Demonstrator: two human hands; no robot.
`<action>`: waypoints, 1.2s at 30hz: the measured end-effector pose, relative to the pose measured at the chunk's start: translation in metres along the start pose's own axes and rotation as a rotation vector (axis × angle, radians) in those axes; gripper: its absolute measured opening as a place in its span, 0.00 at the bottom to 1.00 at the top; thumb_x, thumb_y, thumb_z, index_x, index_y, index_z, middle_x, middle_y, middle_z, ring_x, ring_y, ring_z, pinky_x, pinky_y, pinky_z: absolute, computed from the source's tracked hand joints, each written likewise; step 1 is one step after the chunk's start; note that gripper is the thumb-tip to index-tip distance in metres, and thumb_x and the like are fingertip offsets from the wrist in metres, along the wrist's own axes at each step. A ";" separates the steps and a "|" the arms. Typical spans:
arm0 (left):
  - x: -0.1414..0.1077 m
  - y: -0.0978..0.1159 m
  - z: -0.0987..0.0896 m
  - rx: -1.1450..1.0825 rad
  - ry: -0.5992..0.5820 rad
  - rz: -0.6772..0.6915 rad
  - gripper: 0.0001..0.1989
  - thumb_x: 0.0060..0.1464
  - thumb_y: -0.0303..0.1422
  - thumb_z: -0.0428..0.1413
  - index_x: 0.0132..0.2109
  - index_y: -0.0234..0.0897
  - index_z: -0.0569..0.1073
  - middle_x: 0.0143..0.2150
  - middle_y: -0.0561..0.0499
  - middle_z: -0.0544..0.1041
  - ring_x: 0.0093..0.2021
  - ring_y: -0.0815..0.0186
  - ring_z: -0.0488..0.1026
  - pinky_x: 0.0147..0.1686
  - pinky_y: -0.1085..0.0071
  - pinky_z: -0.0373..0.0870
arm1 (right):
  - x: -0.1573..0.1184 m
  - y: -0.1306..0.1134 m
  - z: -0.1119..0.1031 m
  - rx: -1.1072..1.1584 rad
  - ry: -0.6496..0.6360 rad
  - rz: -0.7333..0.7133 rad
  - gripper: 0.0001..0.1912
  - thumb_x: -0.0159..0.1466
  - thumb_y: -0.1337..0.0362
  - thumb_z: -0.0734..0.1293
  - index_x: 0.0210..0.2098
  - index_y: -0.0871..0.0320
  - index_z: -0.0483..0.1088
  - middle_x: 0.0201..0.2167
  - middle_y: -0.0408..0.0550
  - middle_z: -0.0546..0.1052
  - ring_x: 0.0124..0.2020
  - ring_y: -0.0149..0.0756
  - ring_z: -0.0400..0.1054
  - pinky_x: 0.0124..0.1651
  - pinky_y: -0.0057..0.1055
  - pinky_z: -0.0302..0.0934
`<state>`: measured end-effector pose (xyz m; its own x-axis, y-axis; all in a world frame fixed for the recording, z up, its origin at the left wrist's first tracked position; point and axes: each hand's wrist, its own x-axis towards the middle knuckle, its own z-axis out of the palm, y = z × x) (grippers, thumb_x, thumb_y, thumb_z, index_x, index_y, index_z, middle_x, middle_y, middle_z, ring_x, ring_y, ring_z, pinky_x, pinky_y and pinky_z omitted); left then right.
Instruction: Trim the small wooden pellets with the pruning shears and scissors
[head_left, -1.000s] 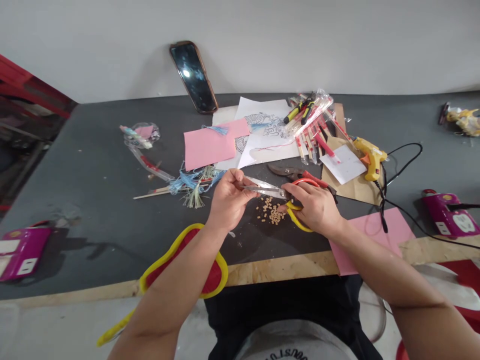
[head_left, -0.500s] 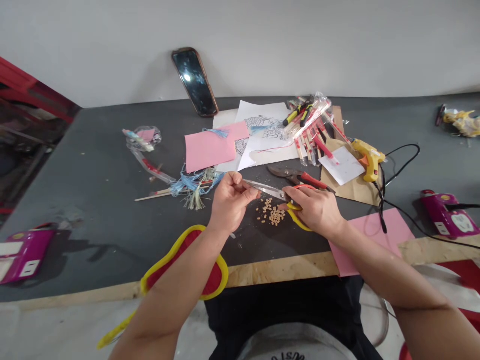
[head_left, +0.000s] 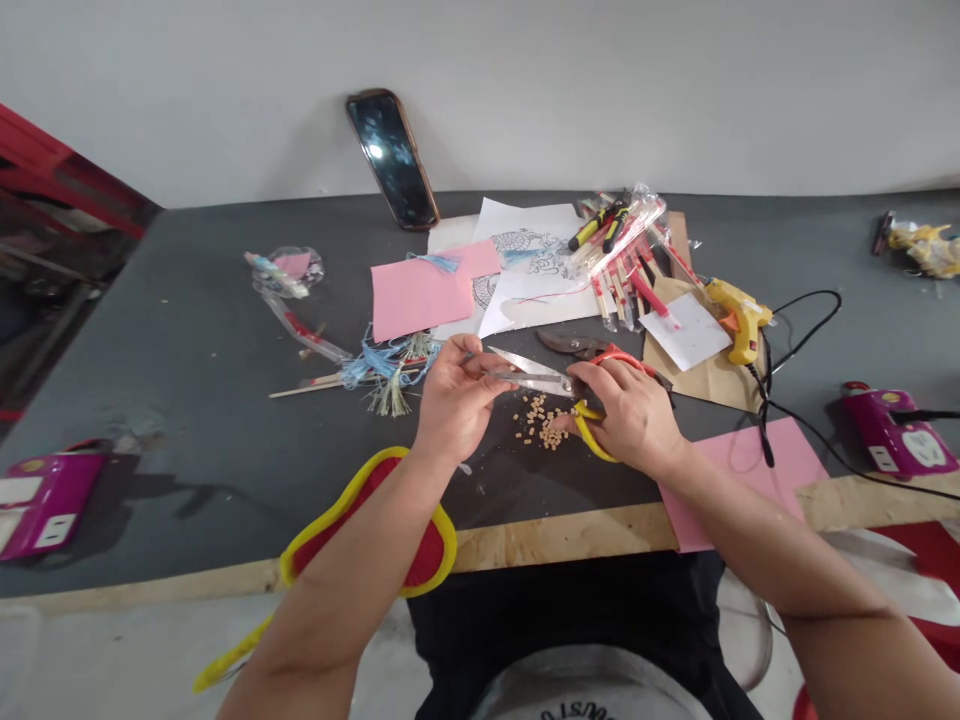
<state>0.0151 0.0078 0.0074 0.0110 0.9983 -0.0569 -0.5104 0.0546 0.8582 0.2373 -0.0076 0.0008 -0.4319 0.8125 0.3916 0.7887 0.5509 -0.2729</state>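
Note:
My right hand (head_left: pixel 630 415) is closed around the handles of a pair of scissors (head_left: pixel 553 382), whose yellow lower loop shows below the fingers. The two blades are spread and point left. At their tips my left hand (head_left: pixel 455 402) is closed, thumb against fingers; whatever it pinches is too small to make out. Below the blades lies a scatter of small tan pellets (head_left: pixel 541 428) on the dark table. Red-handled pruning shears (head_left: pixel 574 343) rest just behind the scissors. Blue and pale tassels (head_left: pixel 386 372) with thin wooden sticks lie left of my left hand.
Behind are a pink sheet (head_left: pixel 420 300), printed paper (head_left: pixel 529 310), wrapped sticks (head_left: pixel 622 270) and a leaning phone (head_left: pixel 394 160). To the right lie a yellow glue gun (head_left: pixel 742 318) with its cord and a purple box (head_left: pixel 900 430). A red, yellow-edged piece (head_left: pixel 352 510) overlaps the front edge.
The scissors have opened wider, their blades now apart. My left hand has shifted slightly left at the blade tips. The things on the table lie as before.

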 end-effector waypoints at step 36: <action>-0.002 -0.003 -0.009 0.436 -0.125 0.032 0.19 0.48 0.32 0.71 0.39 0.41 0.67 0.30 0.55 0.80 0.32 0.66 0.79 0.36 0.71 0.76 | 0.001 0.013 0.003 0.220 -0.047 0.166 0.27 0.68 0.41 0.63 0.46 0.57 0.77 0.27 0.44 0.77 0.25 0.30 0.67 0.29 0.27 0.56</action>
<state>0.0088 0.0059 0.0003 0.1182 0.9929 0.0119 -0.1025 0.0003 0.9947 0.2456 0.0004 -0.0050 -0.3289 0.9001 0.2857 0.7386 0.4336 -0.5161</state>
